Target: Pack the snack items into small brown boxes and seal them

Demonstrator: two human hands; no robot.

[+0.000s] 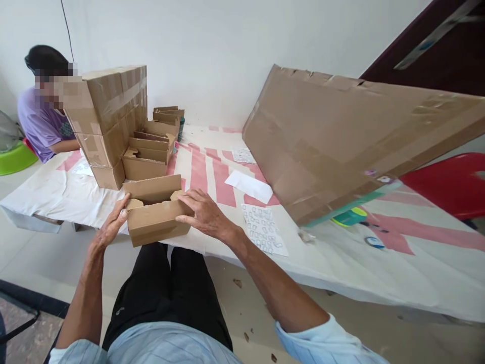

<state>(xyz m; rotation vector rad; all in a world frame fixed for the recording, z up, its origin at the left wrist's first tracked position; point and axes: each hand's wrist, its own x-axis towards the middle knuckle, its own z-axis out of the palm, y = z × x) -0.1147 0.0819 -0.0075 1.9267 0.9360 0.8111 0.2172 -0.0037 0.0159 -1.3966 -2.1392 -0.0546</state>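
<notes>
A small open cardboard box (157, 218) sits at the near edge of the table, its lid flap standing up behind. My left hand (112, 225) grips its left end, fingers curled on the side flap. My right hand (204, 215) wraps over its right end, thumb against the front face. Both hands hold the box between them, above my black-trousered lap.
A row of folded small boxes (148, 151) and a tall taped carton (109, 114) stand behind. A large flat cardboard sheet (352, 136) leans at the right. A sticker sheet (263, 228), a white paper slip (250, 186) and tape rolls (350, 217) lie on the cloth (397, 263). Another person (43, 114) sits far left.
</notes>
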